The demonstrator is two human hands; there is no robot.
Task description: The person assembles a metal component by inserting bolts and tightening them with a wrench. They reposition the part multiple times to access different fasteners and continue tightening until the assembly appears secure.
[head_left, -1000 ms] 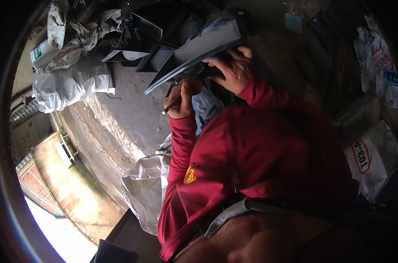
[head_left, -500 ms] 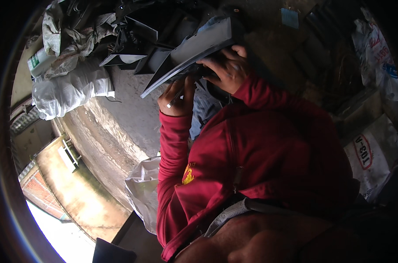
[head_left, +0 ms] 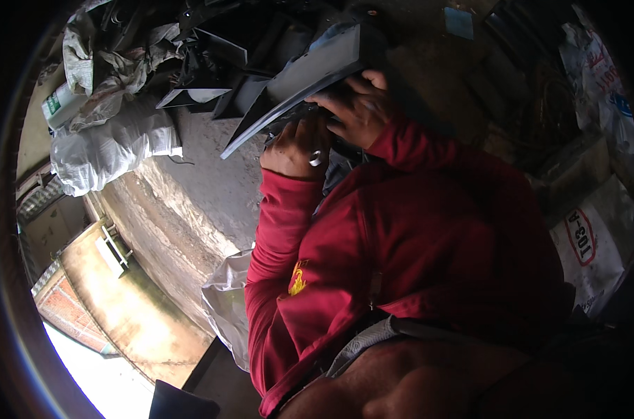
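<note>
A grey, dark-edged panel is tilted across my front, its near edge running from lower left to upper right. My right hand grips that edge toward its right end, fingers bent over it. Just left of it, my left hand is closed below the same edge. From this fist pokes the bright end of a slim metal tool; the rest is hidden, so its kind cannot be told. What the fingertips touch under the panel is in shadow.
More dark angular panels lie beyond on the grey floor. White plastic-wrapped bundles stand at the left, beside a low rough ledge. A white sack is near my left elbow; a printed white bag is at the right.
My left hand has shifted right, closer to my right hand, and turned, so the tool's shiny end now shows on its right side. The panel and right hand have moved slightly left.
</note>
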